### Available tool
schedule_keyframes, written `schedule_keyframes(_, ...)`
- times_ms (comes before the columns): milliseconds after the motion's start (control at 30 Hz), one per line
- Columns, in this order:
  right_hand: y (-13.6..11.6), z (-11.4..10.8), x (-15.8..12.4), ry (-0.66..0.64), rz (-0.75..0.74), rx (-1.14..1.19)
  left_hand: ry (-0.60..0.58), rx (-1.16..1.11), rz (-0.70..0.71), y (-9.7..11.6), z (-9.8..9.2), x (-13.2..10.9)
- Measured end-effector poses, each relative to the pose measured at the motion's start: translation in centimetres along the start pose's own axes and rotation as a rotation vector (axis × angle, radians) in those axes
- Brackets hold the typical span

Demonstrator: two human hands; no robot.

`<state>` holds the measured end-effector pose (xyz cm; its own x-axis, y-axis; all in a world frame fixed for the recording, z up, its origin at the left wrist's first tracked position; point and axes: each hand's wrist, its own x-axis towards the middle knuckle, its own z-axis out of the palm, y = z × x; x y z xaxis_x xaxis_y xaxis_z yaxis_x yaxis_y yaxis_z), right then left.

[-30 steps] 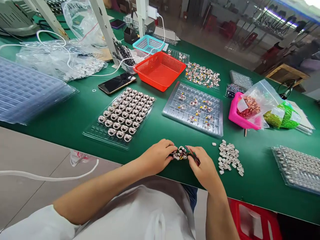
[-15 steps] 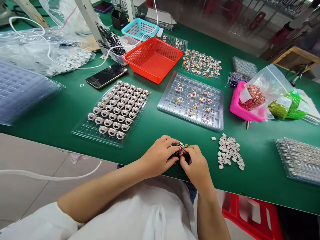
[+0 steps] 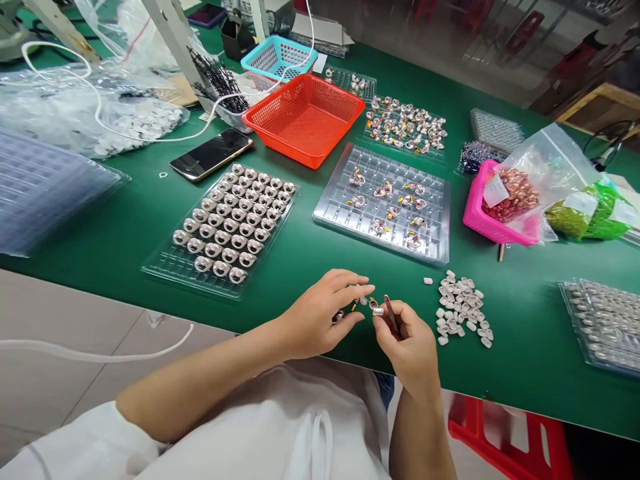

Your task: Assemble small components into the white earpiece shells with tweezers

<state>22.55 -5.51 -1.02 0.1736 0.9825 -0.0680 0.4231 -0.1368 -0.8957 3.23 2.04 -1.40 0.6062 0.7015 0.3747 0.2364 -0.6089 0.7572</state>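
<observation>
You're pinching a small wired assembly (image 3: 351, 305) between the thumb and fingertips of your left hand (image 3: 320, 319), so that hand is closed on it. Your right hand (image 3: 409, 341) is clenching thin dark tweezers (image 3: 391, 315). A silver capsule (image 3: 379, 311) is sitting at their tip, just beside the assembly. I can't tell whether the tweezers or your fingertips are actually clamping it. Both parts are hanging just above the table (image 3: 300, 263), close to its near edge.

Risks as I'm reading them:
- The capsule is looking marginally held. If it's slipping, it's going over the near edge into your lap or onto the floor, because you're working that close to the edge.
- If it's falling to the right instead, it's rolling toward the pile of white shells (image 3: 463, 310) and getting lost among parts of similar size.
- The assembly's wires are looking fine. If your hands are pulling apart while the capsule is attached, you're straining the leads.
- The tweezer tips are pointing at your left fingertips, so a slip is jabbing either skin or the part.
- Your left forearm is passing near the tray of ring-shaped parts (image 3: 231, 223). An elbow nudge is shifting that tray and unseating its rows.
</observation>
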Motion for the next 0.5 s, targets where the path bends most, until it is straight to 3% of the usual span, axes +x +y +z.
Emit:
schedule_keyframes(233, -0.7, 0.1, 0.0, -0.124, -0.012, 0.141, -0.084, -0.237, 0.006, 0.4, -0.6, 0.5)
schedule_keyframes(500, -0.5, 2.1, -1.5, 0.049, -0.005, 0.205, 0.002, -0.430, -0.333, 1.1, -0.7, 0.0)
